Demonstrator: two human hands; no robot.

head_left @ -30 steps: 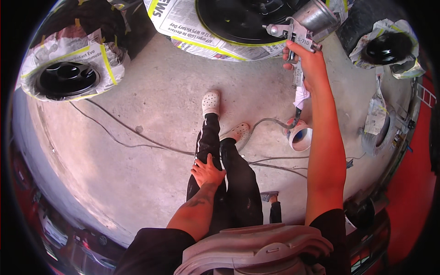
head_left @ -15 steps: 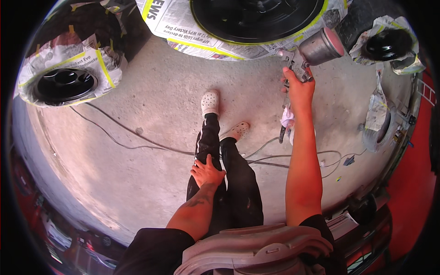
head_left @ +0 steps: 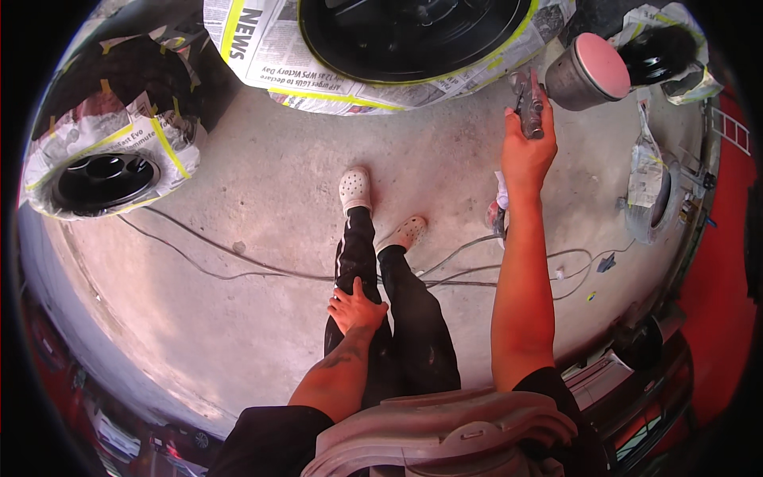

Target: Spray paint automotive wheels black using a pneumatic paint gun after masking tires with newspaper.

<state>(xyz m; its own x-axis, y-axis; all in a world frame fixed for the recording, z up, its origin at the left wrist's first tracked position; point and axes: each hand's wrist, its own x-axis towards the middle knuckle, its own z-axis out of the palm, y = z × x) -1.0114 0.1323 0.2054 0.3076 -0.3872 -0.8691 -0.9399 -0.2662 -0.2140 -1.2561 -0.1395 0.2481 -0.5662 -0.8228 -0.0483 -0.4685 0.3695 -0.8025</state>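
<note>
My right hand (head_left: 528,155) grips a metal spray gun (head_left: 526,103), its round cup (head_left: 574,79) with a pinkish top tilted to the right. The gun is beside the lower right edge of a large wheel (head_left: 413,32) with a glossy black rim, its tyre masked in newspaper and yellow tape. A cloth-wrapped hose end (head_left: 501,203) hangs below that hand. My left hand (head_left: 358,308) rests on my left thigh, fingers spread over the black trousers (head_left: 421,318).
More newspaper-masked black wheels stand at the left (head_left: 103,179) and far right (head_left: 660,56). A tyre (head_left: 656,191) with paper on it lies to the right. A hose (head_left: 238,253) snakes across the concrete floor (head_left: 262,183). Car parts (head_left: 636,366) line the lower right.
My right hand has moved up and a little right with the spray gun, turning the cup more toward me. The view has shifted slightly. My left hand stays on the thigh.
</note>
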